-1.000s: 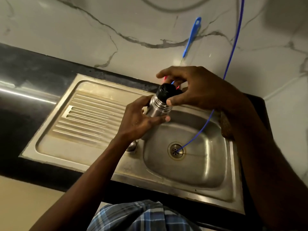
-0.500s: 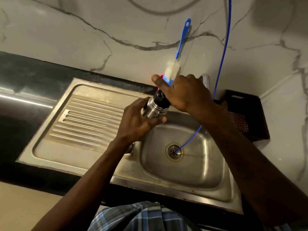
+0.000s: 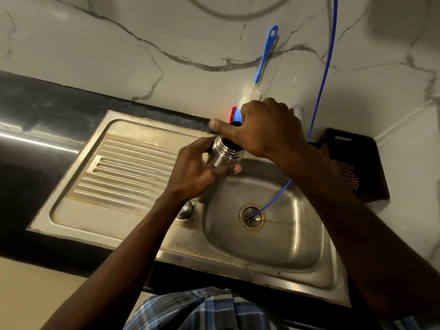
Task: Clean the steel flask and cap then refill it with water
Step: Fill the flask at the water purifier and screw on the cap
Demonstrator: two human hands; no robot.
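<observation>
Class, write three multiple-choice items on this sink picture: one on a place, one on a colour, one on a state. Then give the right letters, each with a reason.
1. Where does the thin blue tube end?
A. in the sink drain
B. on the draining board
C. in the dark crate

2. What colour is the handle of the bottle brush leaning on the wall?
A. green
B. blue
C. yellow

3. What is the right hand doing?
A. hanging idle
B. lying flat on the counter
C. closed over the black cap on the steel flask

Answers: 1 A, its tip sits in the drain. 2 B, the handle shows bright blue. 3 C, its grip covers the cap while the left hand holds the flask body.
</observation>
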